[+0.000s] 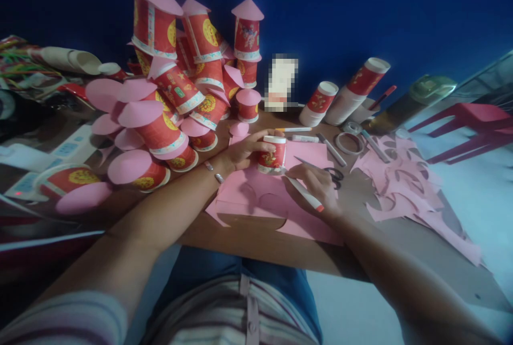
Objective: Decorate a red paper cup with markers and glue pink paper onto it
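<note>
My left hand [250,151] is closed around a red paper cup [272,159], which stands upside down on pink paper. In my right hand [316,182] is a white marker [306,195] with an orange-red end, its other end beside the cup's rim. Under both hands lies a pink paper sheet [240,192] with curved cuts in it. Dark-handled scissors [335,176] rest just behind my right hand, partly hidden by it. Several more pens and a white marker [305,138] lie behind the cup.
Red cups with pink paper cones [156,18] are piled at the left. Stacked cups [355,91] and a tape roll [349,143] are at the back right. Pink paper scraps [404,179] cover the right side. A power strip [60,158] sits far left; a red stool [476,120] stands beyond.
</note>
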### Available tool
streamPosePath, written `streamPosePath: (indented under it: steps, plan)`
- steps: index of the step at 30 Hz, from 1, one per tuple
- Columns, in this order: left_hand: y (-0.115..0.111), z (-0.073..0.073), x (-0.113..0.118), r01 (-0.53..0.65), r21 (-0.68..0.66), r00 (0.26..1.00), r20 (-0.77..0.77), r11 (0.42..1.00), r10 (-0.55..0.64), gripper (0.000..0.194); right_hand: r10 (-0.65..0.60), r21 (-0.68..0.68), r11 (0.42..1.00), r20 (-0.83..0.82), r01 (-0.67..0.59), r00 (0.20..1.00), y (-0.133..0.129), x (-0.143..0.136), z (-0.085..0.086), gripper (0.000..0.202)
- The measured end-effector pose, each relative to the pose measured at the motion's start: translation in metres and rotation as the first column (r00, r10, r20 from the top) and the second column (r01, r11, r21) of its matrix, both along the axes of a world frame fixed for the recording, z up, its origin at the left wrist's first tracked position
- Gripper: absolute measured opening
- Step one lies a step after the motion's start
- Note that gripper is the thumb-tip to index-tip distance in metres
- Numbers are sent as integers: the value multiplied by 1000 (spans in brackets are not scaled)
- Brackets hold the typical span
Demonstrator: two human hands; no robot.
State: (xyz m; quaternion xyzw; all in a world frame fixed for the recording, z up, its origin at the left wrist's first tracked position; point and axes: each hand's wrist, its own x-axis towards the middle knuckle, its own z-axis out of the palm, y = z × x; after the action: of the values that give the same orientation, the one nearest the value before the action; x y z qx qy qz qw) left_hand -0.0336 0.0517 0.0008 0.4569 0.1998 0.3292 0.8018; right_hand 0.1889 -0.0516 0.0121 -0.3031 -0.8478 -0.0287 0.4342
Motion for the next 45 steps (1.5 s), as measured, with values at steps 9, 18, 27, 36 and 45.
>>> streamPosePath:
  steps: [9, 18, 27, 36, 45]
  plan:
    - [0, 0, 1, 2, 9, 1000, 2, 1000, -2, 56, 2, -5, 1000, 13, -1, 1000, 0, 0, -1, 15]
    - [-1, 0, 1, -5, 16, 1000, -19, 1000, 5, 57, 11, -3, 1000, 29, -11, 1000, 0, -1, -1, 16]
    - [-2, 2, 2, -15, 16, 999, -32, 1000, 16, 55, 10, 11, 1000, 19, -10, 1000, 0, 0, -2, 12]
    - [-1, 1, 2, -9, 21, 999, -45, 1000, 10, 60, -5, 7, 1000, 52, 4, 999, -1, -1, 1, 12]
    - [-2, 2, 2, -5, -3, 999, -37, 1000, 5, 60, 11, -20, 1000, 40, -10, 999, 1, 0, -1, 11]
